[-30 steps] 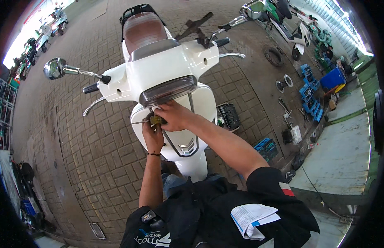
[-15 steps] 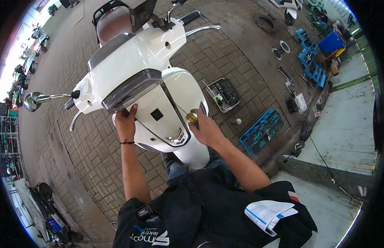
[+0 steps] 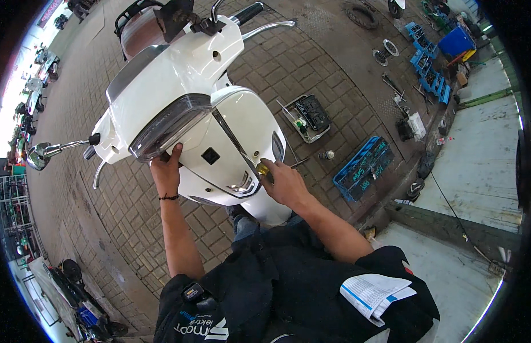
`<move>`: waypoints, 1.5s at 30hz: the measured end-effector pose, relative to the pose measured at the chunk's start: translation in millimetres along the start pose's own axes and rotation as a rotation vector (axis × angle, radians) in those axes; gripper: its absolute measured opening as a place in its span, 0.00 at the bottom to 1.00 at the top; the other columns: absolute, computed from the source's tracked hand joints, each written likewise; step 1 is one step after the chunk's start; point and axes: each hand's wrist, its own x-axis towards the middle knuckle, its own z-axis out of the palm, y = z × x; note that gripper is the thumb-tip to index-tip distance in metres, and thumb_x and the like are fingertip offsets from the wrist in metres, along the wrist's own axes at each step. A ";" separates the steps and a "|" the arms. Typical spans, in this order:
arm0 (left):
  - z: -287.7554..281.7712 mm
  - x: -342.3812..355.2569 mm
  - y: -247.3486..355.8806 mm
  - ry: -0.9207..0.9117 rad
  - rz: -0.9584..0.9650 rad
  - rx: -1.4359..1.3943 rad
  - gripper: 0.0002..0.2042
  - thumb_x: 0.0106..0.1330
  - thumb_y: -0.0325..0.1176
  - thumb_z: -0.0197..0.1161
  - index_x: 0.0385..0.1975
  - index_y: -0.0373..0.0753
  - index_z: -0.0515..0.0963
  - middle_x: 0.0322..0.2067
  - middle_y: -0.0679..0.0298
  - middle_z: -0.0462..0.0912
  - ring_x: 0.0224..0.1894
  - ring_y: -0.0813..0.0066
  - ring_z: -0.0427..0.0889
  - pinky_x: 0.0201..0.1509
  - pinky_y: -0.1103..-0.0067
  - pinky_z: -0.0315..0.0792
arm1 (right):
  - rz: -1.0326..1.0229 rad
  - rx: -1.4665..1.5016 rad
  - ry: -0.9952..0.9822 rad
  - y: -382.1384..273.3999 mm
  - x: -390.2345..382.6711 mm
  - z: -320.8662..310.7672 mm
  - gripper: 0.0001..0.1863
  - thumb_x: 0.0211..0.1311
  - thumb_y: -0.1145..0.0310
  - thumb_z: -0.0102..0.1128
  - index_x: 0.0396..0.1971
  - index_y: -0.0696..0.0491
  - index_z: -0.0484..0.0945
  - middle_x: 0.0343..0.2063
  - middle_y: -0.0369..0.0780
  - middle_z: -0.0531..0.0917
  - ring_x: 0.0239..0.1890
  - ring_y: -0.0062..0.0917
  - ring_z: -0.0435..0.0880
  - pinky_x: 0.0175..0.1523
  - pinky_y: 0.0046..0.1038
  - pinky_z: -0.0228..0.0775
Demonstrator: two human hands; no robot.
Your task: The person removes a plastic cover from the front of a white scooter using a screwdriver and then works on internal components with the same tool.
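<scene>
A white scooter [image 3: 188,66] faces me, its front panel [image 3: 191,166] below a clear headlight [image 3: 171,127]. My left hand [image 3: 166,174] grips the panel's left edge just under the headlight. Its thumb presses on the front surface and its fingers are partly hidden behind the edge. On the other side of the panel, my right hand [image 3: 285,186] is closed round a screwdriver with a yellow handle [image 3: 262,169]. The thin shaft points up and left toward the dark trim strip [image 3: 231,132]; its tip is hard to make out. A small round hole [image 3: 255,154] shows just above the handle.
Right of the scooter, an open case [image 3: 312,116] lies on the paving near a small metal part [image 3: 327,155] and a blue toolbox tray [image 3: 363,170]. Farther off are an opened blue toolbox [image 3: 426,68] and a tyre [image 3: 361,16]. A chrome mirror [image 3: 39,156] sticks out left.
The whole view has shifted, so the scooter appears slightly farther left. My right hand and the screwdriver handle have moved a little down against the panel, uncovering the small hole. My left hand keeps its hold.
</scene>
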 end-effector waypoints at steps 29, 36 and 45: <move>-10.7 6.5 -15.6 -0.114 -0.129 0.039 0.22 0.59 0.40 0.71 0.44 0.29 0.75 0.35 0.59 0.80 0.30 0.76 0.73 0.34 0.77 0.70 | -0.295 -0.268 -0.429 3.8 81.1 -51.4 0.17 0.56 0.62 0.55 0.42 0.55 0.76 0.29 0.51 0.81 0.35 0.47 0.82 0.42 0.44 0.75; -15.3 14.8 -11.6 -0.031 0.125 0.210 0.25 0.57 0.41 0.72 0.48 0.31 0.74 0.45 0.53 0.79 0.46 0.61 0.77 0.50 0.68 0.71 | -0.141 -0.247 -0.241 -34.5 41.9 -34.3 0.13 0.57 0.70 0.48 0.35 0.65 0.76 0.31 0.53 0.82 0.31 0.45 0.84 0.36 0.42 0.78; 1.2 13.6 -50.0 -0.098 0.114 -0.008 0.19 0.65 0.40 0.64 0.45 0.29 0.74 0.42 0.54 0.78 0.43 0.70 0.75 0.49 0.74 0.69 | -0.042 -0.246 -0.155 -52.0 9.8 -0.8 0.25 0.58 0.73 0.46 0.54 0.71 0.66 0.30 0.53 0.78 0.23 0.42 0.83 0.26 0.37 0.78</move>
